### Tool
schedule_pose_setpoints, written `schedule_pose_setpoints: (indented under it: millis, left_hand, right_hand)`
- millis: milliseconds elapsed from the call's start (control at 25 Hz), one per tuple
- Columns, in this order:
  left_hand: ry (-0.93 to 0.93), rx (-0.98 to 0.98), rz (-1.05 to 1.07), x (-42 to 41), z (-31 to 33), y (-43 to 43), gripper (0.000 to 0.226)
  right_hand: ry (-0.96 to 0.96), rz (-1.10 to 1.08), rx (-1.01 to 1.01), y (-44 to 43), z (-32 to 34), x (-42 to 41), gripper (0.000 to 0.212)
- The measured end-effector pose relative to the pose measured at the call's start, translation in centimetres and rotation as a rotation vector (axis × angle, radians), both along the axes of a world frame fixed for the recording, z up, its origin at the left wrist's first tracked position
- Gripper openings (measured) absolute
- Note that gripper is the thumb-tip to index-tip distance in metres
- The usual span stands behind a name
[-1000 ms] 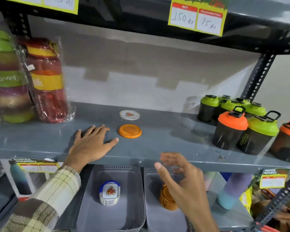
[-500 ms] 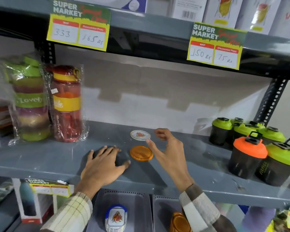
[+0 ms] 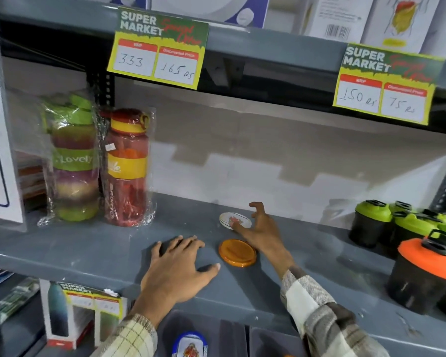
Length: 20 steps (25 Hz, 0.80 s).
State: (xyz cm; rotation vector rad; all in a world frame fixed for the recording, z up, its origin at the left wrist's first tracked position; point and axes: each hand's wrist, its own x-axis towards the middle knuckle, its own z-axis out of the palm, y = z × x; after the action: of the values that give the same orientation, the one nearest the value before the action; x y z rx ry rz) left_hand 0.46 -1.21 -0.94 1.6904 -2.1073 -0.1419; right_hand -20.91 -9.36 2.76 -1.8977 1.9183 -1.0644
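Observation:
A white round coaster with a red picture (image 3: 231, 219) lies flat on the grey shelf (image 3: 93, 243). In front of it lies an orange round coaster (image 3: 237, 253). My right hand (image 3: 262, 231) reaches over the white coaster, thumb tip on its near edge, the other fingers spread and arched just behind it. My left hand (image 3: 177, 269) rests flat on the shelf, fingers straight, just left of the orange coaster and apart from it.
Two wrapped bottles, green (image 3: 72, 161) and red (image 3: 126, 171), stand at the shelf's left. Green-lidded shakers (image 3: 373, 222) and an orange-lidded shaker (image 3: 425, 274) stand at the right. Price cards (image 3: 157, 50) hang from the shelf above. Grey bins (image 3: 232, 336) sit below.
My right hand rose from below the shelf, passed over the orange coaster and now touches the white coaster. My left hand stayed flat on the shelf. The camera tilted upward.

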Motion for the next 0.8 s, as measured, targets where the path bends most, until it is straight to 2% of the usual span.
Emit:
schedule_pose_setpoints:
  millis: [280, 520, 800]
  left_hand:
    - [0.009, -0.017, 0.004, 0.1, 0.0, 0.2, 0.069]
    - [0.009, -0.025, 0.003, 0.0, 0.0, 0.1, 0.067]
    - [0.008, -0.009, 0.009, -0.1, 0.3, 0.2, 0.066]
  right_hand:
    - [0.069, -0.005, 0.109, -4.4, -1.5, -0.1, 0.11]
    - [0.076, -0.006, 0.026, -5.0, -2.1, -0.6, 0.1]
    - [-0.019, -0.008, -0.126, -3.5, -0.6, -0.6, 0.1]
